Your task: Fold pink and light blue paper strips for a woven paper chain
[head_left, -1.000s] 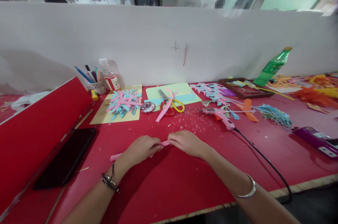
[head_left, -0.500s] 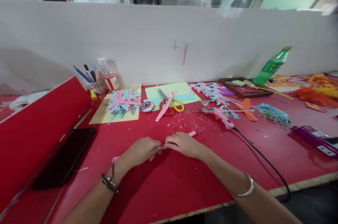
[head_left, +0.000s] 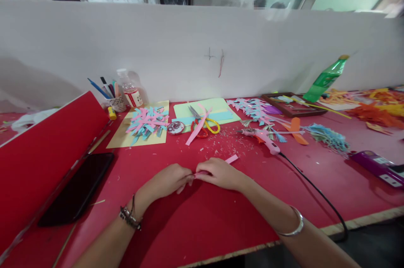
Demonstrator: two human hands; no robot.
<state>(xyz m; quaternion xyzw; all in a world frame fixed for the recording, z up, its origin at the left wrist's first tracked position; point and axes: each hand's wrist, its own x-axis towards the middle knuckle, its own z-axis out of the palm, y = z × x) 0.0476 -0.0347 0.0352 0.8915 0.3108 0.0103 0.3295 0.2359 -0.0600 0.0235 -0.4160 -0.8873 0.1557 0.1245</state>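
Both hands meet over the front middle of the red table, pinching one pink paper strip point(head_left: 232, 159). My left hand point(head_left: 173, 179) has its fingertips closed on the strip. Right beside it, my right hand point(head_left: 219, 173) is closed on the same strip, whose flat end sticks out beyond the knuckles to the upper right. The rest of the strip is hidden by the fingers. Beyond the hands lie scissors point(head_left: 213, 126) with red and yellow handles, with another pink strip across them. A pink glue gun point(head_left: 268, 144) rests to the right of my right hand.
A black phone point(head_left: 78, 188) lies left, beside a red board point(head_left: 53, 163). Pink and blue paper pieces point(head_left: 147, 123) are heaped on yellow paper. The glue gun's cord point(head_left: 311, 186) runs over the front edge. A green bottle point(head_left: 326, 80) leans at the back right.
More of the pink strip shows past my right hand, while the end that showed by my left wrist is out of sight. Both hands stay nearly in place.
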